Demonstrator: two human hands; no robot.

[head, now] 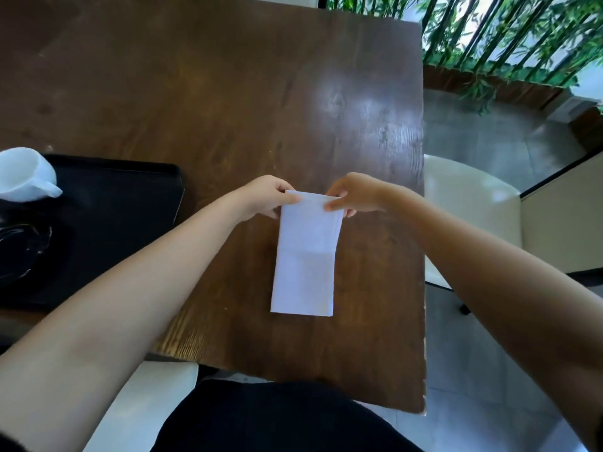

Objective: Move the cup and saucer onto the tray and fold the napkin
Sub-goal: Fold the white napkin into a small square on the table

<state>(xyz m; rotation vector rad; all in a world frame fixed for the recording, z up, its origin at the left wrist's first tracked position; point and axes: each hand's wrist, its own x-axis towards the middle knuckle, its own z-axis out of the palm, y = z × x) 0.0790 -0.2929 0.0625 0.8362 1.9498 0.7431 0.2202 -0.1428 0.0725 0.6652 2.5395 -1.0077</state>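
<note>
Both hands, left hand (272, 195) and right hand (354, 197), pinch the far corners of the white napkin (305, 256), a long strip lying near the desk's (228, 93) right edge. Bring that end squarely onto the near edge, corners matched. The cup (24, 174) sits on the tray (124, 203) at the left edge; the dark saucer (23, 252) looks to lie there too, well clear.

This looks like a café or restaurant dining area. A dark, varnished wooden worktop (228, 93) with worn edges carries a black serving tray (130, 207) holding a white cup (26, 174) and a dark saucer (23, 249), and a white napkin (306, 252) lies on the wood. Cream upholstered chairs (466, 203) stand beside it on a grey tiled floor (489, 135). Beyond the far edge, bamboo plants (509, 37) grow in a wooden planter (483, 86) by a bright window.
</note>
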